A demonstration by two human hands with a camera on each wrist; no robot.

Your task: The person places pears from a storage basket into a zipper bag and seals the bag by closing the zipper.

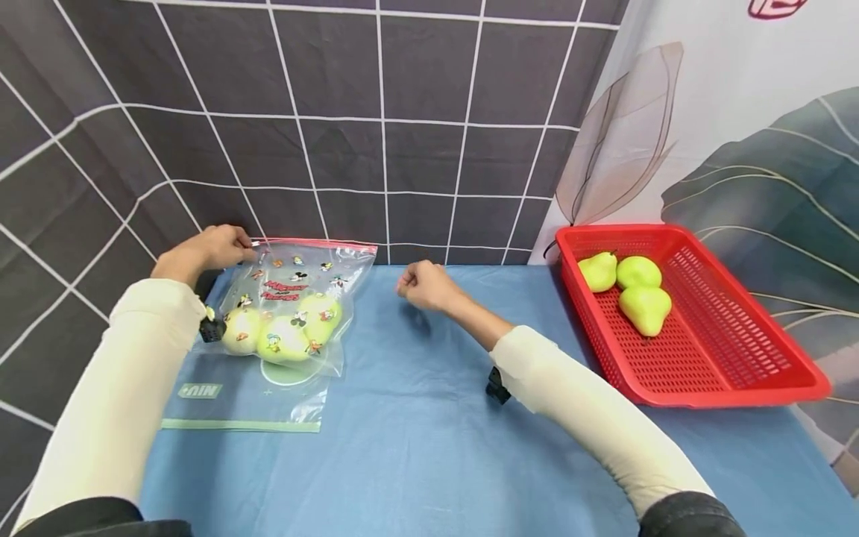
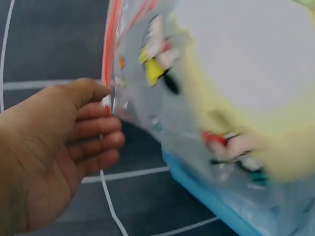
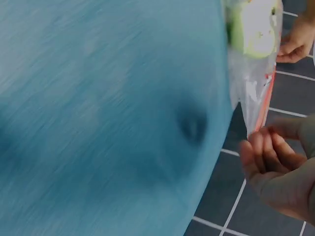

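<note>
A clear zip bag (image 1: pixel 268 272) with a red seal strip and cartoon prints stands at the back left, with round green fruit (image 1: pixel 285 335) inside. My left hand (image 1: pixel 211 252) pinches the bag's upper left corner between thumb and forefinger, while the other fingers curve loosely, as the left wrist view shows. To the right of the bag, my right hand (image 1: pixel 426 286) hovers over the blue cloth with bent fingers and nothing in them. Its fingertips (image 3: pixel 256 140) overlap the bag's corner in the right wrist view, but the head view has them apart.
Beneath the standing bag lies a flat clear bag (image 1: pixel 241 403) with a green strip. On the right, a red basket (image 1: pixel 738 395) holds two green pears (image 1: pixel 646 309) and a green apple (image 1: pixel 637 272). A dark tiled backdrop (image 1: pixel 429 156) rises behind the blue cloth (image 1: pixel 416 447).
</note>
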